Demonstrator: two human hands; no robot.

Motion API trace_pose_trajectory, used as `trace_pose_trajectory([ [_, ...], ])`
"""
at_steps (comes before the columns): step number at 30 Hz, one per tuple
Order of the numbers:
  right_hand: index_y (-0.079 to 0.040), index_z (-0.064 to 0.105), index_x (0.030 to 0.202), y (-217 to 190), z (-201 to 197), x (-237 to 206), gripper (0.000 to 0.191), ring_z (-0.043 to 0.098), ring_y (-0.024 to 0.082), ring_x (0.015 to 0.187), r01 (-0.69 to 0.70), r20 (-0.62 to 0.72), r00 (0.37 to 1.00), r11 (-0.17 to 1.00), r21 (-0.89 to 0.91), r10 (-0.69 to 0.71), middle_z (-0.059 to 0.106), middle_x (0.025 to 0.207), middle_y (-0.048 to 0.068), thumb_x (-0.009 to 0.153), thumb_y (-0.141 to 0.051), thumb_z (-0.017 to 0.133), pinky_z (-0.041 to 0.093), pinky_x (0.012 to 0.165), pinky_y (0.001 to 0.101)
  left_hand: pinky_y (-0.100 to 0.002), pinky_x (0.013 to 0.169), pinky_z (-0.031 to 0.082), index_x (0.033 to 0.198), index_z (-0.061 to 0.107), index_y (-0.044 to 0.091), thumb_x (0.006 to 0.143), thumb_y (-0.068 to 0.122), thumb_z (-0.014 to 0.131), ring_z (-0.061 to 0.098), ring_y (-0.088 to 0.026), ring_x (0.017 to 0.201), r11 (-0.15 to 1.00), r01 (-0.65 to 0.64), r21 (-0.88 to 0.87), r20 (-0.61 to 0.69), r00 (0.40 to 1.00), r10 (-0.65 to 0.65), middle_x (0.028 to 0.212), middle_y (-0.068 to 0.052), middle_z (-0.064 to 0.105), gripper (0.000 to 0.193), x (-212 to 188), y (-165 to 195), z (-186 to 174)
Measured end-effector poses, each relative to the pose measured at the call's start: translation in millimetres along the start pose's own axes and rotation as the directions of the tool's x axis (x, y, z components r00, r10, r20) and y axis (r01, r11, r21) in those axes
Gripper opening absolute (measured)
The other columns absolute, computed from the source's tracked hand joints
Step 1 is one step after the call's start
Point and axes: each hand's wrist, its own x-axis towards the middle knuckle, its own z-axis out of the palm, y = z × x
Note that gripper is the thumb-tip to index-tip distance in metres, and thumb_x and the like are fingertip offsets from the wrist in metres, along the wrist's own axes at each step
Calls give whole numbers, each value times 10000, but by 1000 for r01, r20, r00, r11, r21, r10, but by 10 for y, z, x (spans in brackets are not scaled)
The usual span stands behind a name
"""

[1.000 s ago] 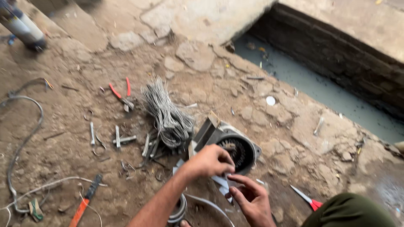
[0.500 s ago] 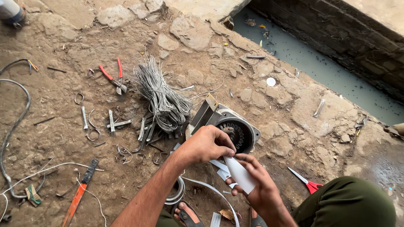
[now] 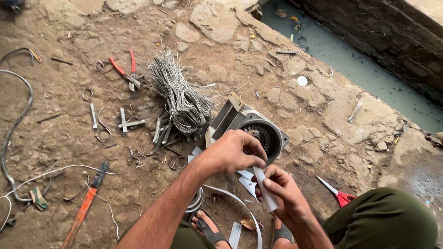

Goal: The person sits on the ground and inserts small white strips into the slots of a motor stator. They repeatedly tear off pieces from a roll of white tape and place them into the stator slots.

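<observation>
Both my hands meet low in the middle of the view over a white paper strip. My left hand pinches the strip's top end with thumb and fingers. My right hand grips its lower part from below. Just behind my hands a grey motor stator lies on the dirt ground with its round bore facing up. A bundle of grey wire lies to the left of the stator. More white strips curl on the ground beneath my hands.
Red-handled pliers lie at upper left, red-handled scissors at right, an orange-handled tool at lower left. Metal slats and a grey cable litter the left. A water channel runs along the upper right.
The view has shifted down and closer. My right hand has lifted the white strip up to my left hand, which now pinches its top end.
</observation>
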Motion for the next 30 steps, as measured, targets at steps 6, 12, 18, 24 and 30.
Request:
trace_pose_trajectory([
  [6, 28, 669, 1030, 54, 167, -51, 279, 701, 172, 935, 205, -130, 935, 803, -560, -330, 693, 1067, 112, 809, -58, 816, 602, 840, 344, -301, 826, 591, 1120, 786, 127, 765, 166, 848, 739, -134, 944, 996, 76, 47, 9, 997, -77, 1040, -68, 785, 363, 31, -52, -39],
  [12, 9, 681, 1182, -21, 343, -65, 407, 710, 172, 1051, 244, -68, 899, 624, -743, -433, 718, 1118, 116, 817, -96, 827, 583, 951, 311, -326, 741, 622, 1194, 754, 126, 801, 99, 785, 743, -170, 873, 983, 184, 1, 54, 982, -183, 956, -96, 775, 396, 61, -67, -43],
  [18, -22, 607, 1271, -3, 322, -37, 500, 702, 202, 1057, 157, -175, 900, 670, -725, -400, 713, 1155, 149, 824, -154, 788, 588, 925, 352, -316, 755, 629, 1172, 732, 96, 832, 39, 717, 753, -152, 840, 971, 209, -117, 95, 975, -199, 951, -94, 789, 345, 97, -185, 1],
  [24, 41, 538, 1111, -53, 65, 55, 386, 709, 303, 1021, 2, -37, 999, 995, 104, 2, 678, 1124, 268, 946, -265, 705, 582, 911, 458, -305, 784, 599, 995, 815, 89, 785, 63, 758, 745, -135, 846, 998, 57, -12, 111, 992, -55, 899, -60, 810, 220, 94, -223, 4],
  [30, 17, 565, 1146, 80, 33, 61, 363, 672, 244, 1064, 46, 37, 998, 998, 53, -48, 650, 1119, 166, 927, -205, 750, 553, 978, 466, -294, 774, 603, 971, 827, 133, 748, 103, 766, 753, -133, 824, 997, 67, 31, 148, 986, -71, 890, -51, 808, 233, 55, -115, 23],
])
